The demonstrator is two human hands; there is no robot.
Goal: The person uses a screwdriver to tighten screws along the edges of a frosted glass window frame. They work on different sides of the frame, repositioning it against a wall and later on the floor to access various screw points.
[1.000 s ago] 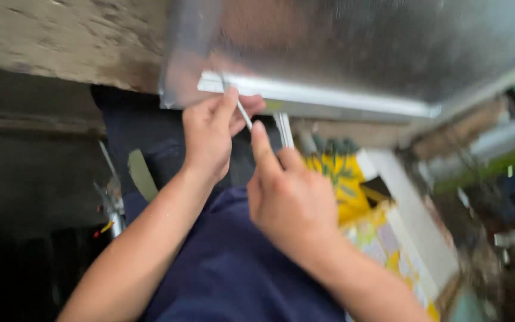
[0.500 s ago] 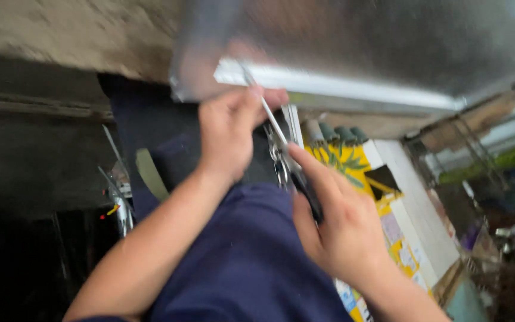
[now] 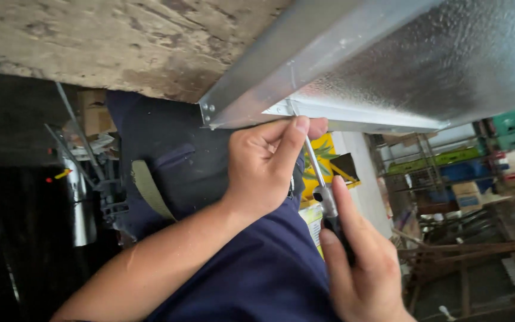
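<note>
A shiny sheet-metal panel with a folded edge lies on a worn wooden bench. My left hand sits just below the panel's near edge, thumb and fingers pinched on the metal shaft of a screwdriver close to its tip. The tip meets the folded edge from below. My right hand is wrapped round the screwdriver's dark handle, forefinger stretched along it.
Two rivets mark the panel's left corner. Tools and metal parts hang in the dark at the left. A yellow printed box lies below my hands. Shelves and crates stand at the right.
The view has moved in closer on the panel's edge. My right hand has slid down onto the screwdriver's handle, and my left now pinches the shaft near the tip.
</note>
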